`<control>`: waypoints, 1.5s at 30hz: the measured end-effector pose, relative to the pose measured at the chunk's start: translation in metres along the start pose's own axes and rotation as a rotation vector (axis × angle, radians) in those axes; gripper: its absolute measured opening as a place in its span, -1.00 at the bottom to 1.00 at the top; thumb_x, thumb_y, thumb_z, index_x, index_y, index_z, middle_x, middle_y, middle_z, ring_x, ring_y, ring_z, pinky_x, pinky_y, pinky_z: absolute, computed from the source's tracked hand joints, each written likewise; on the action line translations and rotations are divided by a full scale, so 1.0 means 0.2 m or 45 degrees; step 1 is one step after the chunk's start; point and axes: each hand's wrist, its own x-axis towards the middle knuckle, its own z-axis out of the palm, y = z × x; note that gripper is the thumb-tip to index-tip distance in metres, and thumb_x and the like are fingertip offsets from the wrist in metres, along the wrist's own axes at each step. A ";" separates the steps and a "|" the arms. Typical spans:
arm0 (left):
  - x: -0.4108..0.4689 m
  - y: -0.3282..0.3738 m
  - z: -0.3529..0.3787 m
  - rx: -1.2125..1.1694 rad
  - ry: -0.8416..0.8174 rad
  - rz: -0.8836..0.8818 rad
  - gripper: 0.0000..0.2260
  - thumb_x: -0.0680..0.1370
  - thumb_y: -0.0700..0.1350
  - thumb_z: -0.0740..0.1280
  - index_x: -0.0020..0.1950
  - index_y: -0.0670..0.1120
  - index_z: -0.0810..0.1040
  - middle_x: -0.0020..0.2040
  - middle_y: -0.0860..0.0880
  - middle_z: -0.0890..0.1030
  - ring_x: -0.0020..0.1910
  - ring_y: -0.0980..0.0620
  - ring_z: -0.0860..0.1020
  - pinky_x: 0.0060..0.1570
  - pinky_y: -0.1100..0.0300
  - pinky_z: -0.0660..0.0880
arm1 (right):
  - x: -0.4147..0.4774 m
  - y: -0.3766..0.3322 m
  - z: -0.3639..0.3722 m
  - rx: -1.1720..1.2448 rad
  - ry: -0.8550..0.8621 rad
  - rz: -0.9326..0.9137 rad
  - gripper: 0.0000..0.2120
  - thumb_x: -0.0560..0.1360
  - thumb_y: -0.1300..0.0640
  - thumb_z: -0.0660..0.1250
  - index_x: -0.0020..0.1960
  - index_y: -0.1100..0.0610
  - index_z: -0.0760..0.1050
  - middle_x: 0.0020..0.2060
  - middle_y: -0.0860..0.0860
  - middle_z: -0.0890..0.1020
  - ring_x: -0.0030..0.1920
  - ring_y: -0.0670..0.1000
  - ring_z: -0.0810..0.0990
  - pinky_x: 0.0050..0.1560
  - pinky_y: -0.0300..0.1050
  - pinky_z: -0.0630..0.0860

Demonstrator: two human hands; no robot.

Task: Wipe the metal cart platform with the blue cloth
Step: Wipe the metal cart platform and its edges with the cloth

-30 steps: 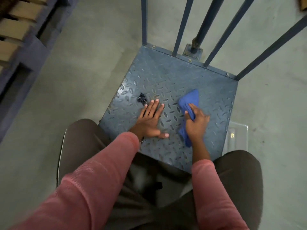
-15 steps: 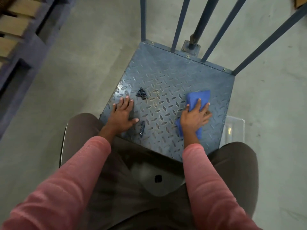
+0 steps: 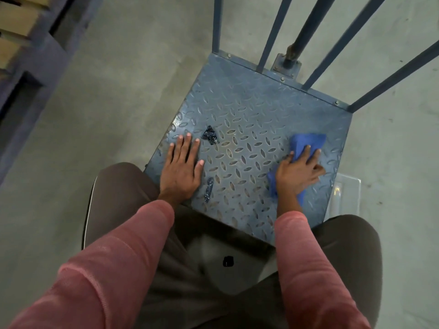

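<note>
The metal cart platform (image 3: 256,110) is a blue-grey plate with a raised diamond tread, right in front of my knees. My right hand (image 3: 297,173) presses flat on the blue cloth (image 3: 306,141) near the platform's right edge; the cloth sticks out beyond my fingertips and under my wrist. My left hand (image 3: 181,167) lies flat on the platform's left side, fingers together, holding nothing. Two dark crumpled scraps lie on the plate: one scrap (image 3: 210,135) just beyond my left fingertips, the other scrap (image 3: 209,191) beside my left thumb.
Blue upright bars (image 3: 275,32) rise from the platform's far edge. A clear plastic tray (image 3: 344,193) sits on the concrete floor at the platform's right. A blue rack with wooden boards (image 3: 21,43) stands at the far left. My knees flank the near edge.
My right hand slid the cloth from the platform's middle to its right side. My left hand moved from the middle to the left edge, uncovering the second dark scrap.
</note>
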 end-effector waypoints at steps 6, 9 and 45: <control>0.01 0.00 0.01 -0.049 0.045 -0.104 -0.32 0.71 0.15 0.10 0.70 -0.17 -0.02 0.71 -0.12 -0.02 0.70 -0.03 -0.11 0.65 -0.11 -0.04 | -0.10 -0.34 0.14 -0.027 -0.058 -0.238 -0.45 0.54 0.02 0.23 0.52 0.04 0.34 0.56 0.06 0.28 0.26 0.25 0.34 0.23 0.11 0.25; 0.01 0.00 0.02 0.000 0.057 -0.117 -0.30 0.70 0.17 0.11 0.70 -0.20 -0.01 0.71 -0.15 -0.01 0.70 -0.06 -0.09 0.65 -0.12 -0.02 | -0.20 -0.58 0.20 0.024 -0.198 -0.390 -0.41 0.47 0.08 0.29 0.50 0.05 0.37 0.56 0.06 0.29 0.26 0.25 0.33 0.24 0.11 0.28; 0.03 0.01 0.00 0.034 0.017 -0.152 -0.28 0.67 0.21 0.05 0.70 -0.19 0.00 0.71 -0.16 0.00 0.70 -0.08 -0.07 0.63 -0.14 0.00 | -0.13 -0.79 -0.08 0.374 -0.398 -0.216 -0.79 0.40 0.09 0.41 0.02 0.09 0.61 -0.08 0.15 0.65 -0.14 0.16 0.65 -0.21 -0.09 0.48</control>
